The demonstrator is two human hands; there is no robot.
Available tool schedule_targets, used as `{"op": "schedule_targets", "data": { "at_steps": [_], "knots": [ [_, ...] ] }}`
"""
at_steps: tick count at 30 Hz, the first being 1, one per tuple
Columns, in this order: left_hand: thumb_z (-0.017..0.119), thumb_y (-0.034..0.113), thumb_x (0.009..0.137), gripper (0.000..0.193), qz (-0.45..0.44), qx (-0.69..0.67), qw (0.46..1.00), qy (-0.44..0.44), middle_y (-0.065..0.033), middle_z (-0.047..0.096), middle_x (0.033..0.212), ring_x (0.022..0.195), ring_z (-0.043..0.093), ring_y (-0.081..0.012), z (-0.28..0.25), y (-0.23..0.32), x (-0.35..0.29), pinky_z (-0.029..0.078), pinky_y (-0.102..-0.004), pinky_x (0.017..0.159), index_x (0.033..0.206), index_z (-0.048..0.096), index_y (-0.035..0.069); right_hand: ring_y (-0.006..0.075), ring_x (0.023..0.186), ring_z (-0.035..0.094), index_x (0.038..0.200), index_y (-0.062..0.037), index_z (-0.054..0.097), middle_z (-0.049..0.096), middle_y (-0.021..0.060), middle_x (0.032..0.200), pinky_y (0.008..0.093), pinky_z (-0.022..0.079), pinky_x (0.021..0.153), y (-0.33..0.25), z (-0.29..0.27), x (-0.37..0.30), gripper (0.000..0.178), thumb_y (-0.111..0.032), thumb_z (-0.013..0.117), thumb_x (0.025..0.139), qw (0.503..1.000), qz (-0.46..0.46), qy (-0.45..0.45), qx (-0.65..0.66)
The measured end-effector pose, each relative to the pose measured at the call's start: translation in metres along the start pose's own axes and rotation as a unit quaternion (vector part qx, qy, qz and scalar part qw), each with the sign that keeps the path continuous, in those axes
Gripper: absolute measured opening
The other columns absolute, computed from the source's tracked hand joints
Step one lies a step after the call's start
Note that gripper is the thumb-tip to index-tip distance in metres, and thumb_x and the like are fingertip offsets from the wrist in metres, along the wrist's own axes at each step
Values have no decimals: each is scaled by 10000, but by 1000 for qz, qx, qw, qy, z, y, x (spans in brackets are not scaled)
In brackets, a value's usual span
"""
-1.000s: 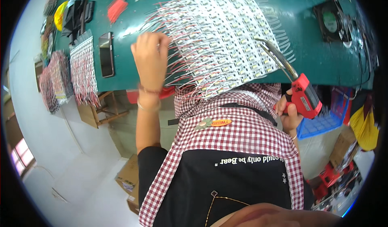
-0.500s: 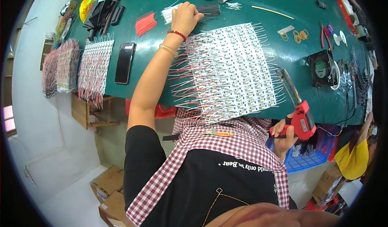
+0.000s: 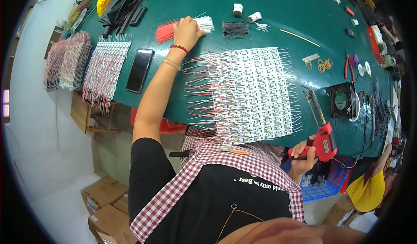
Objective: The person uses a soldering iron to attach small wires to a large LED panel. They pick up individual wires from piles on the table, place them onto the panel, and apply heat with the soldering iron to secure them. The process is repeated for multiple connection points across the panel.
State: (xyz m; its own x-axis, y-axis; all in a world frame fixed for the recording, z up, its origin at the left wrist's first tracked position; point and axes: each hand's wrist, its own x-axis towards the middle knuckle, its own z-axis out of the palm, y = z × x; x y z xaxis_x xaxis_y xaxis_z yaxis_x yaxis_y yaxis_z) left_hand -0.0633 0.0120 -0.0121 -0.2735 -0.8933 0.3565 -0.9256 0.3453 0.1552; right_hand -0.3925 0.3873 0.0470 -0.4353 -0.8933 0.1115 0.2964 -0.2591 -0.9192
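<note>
My left hand (image 3: pixel 187 34) reaches over the table, its fingers curled down between a bundle of red wires (image 3: pixel 166 32) and a bundle of white wires (image 3: pixel 204 24); its fingertips, and anything in them, are hidden. To its right lies a bundle of black wires (image 3: pixel 235 29). My right hand (image 3: pixel 305 156) is wrapped round the handle of a red soldering gun (image 3: pixel 324 142), whose metal tip points up and away from me. Between my arms lies a sheet of small white circuit boards (image 3: pixel 252 96), with red and white wires sticking out at its left edge and pale wires at its right.
More wired board sheets (image 3: pixel 106 66) lie at left, beside a phone (image 3: pixel 140 70). A small fan (image 3: pixel 343 100), red-handled pliers (image 3: pixel 349 67), rubber bands (image 3: pixel 324 65) and a thin stick (image 3: pixel 299 38) occupy the right side. A blue basket (image 3: pixel 323 192) stands below the table edge.
My left hand has moved left, from beside the black wires to between the red and white bundles. My right hand still grips the soldering gun. The whole view has shifted slightly.
</note>
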Motion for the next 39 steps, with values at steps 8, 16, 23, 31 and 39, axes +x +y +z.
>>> {"op": "schedule_targets", "data": {
  "at_steps": [8, 16, 23, 31, 39],
  "knots": [
    [749, 300, 694, 256, -76, 56, 993, -67, -43, 561, 943, 986, 509, -252, -40, -62, -8, 383, -434, 787, 837, 625, 129, 96, 423, 397, 1165, 10, 388, 466, 49, 621, 227, 370, 395, 3, 1, -6, 365, -279, 463, 954, 1000, -4, 19, 5],
    [677, 172, 749, 114, -24, 44, 999, -12, -41, 567, 902, 944, 514, -263, -22, -78, -37, 403, -401, 740, 814, 604, 114, 98, 453, 407, 1218, 20, 394, 461, 46, 635, 229, 382, 437, 4, 6, 1, 397, -277, 447, 959, 1000, 12, -3, 18],
    [642, 115, 772, 148, 15, 0, 999, 29, -54, 585, 857, 888, 528, -265, -10, -79, -48, 387, -410, 739, 878, 540, 102, 100, 464, 412, 1227, 9, 388, 459, 47, 646, 233, 387, 444, 5, 5, -2, 391, -275, 432, 962, 1000, 5, 8, 10],
    [548, -55, 692, 290, 83, 26, 994, 61, -116, 574, 866, 872, 525, -310, 5, -84, -46, 394, -421, 741, 955, 514, 62, 101, 481, 403, 1210, 6, 408, 462, 51, 667, 231, 380, 447, -3, 5, -3, 381, -276, 439, 957, 999, -20, 31, 7],
    [599, -29, 734, 263, 75, 4, 996, 50, -109, 561, 913, 903, 513, -324, 4, -84, -48, 402, -424, 755, 980, 543, 45, 121, 529, 392, 1191, -8, 429, 444, 54, 689, 252, 349, 510, -83, -79, 16, 358, -268, 469, 947, 982, -158, 105, -22]
  ]
}}
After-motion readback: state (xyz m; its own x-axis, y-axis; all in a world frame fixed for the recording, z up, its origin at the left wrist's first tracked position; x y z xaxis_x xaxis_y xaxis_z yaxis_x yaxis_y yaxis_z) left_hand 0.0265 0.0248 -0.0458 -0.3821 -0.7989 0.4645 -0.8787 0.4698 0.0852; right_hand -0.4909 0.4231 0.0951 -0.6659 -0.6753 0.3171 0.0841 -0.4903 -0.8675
